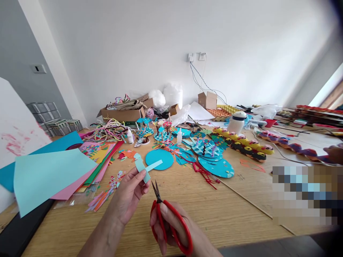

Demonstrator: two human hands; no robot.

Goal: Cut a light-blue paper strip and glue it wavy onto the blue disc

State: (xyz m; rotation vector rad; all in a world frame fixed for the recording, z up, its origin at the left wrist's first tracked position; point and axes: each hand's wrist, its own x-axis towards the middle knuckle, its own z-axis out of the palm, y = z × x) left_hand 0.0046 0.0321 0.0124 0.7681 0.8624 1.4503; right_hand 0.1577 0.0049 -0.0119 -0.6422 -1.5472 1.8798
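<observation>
My left hand [128, 196] is closed in a pinch on a small light-blue paper piece [143, 169] with a thin strip sticking out to the right. My right hand [171, 228] grips red-handled scissors [167, 217], fingers through the loops, blades pointing up towards the paper and nearly closed. Both hands hover over the front of the wooden table [209, 214]. Just beyond the paper lies a blue paper disc [160, 159].
Coloured paper sheets [50, 171] are stacked at the left. Blue decorated discs [214, 162], glue bottles [130, 136], a cardboard box [123, 112], yellow and black egg-carton strips [243, 142] and scraps crowd the middle and back. Another person's hand [333, 154] shows at the right edge.
</observation>
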